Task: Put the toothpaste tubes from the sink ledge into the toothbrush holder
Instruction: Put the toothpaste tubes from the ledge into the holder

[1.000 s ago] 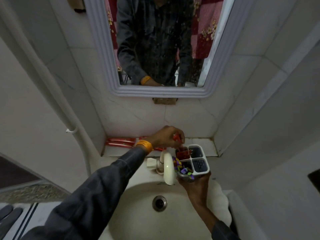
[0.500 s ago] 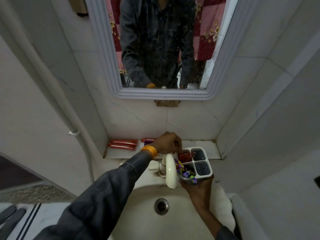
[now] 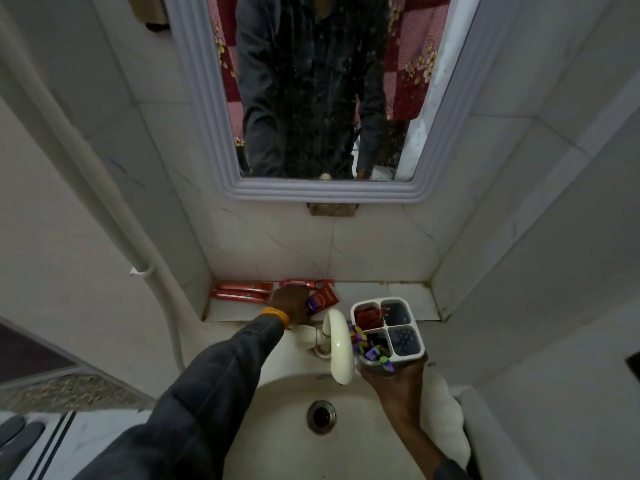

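L hand [image 3: 291, 304] has left the toothbrush holder [image 3: 387, 332], now on sink ledge [image 3: 398, 299] grasping a red toothpaste tube [image 3: 322, 299]. R hand [image 3: 394, 379] still grips holder; one tube [image 3: 369, 317] inside, others [image 3: 242, 292] on ledge.

White lettering on red toothpaste tube [image 3: 300, 283], too blurred to read, possibly a brand name

Left hand [image 3: 291, 306] covers the near end of the red toothpaste tube [image 3: 323, 299] it lies on; whether its fingers close round it cannot be told. Right hand [image 3: 398, 379] hides the toothbrush holder [image 3: 387, 332] base. Contents beyond that grip: red, indistinct. Tube lettering unreadable.
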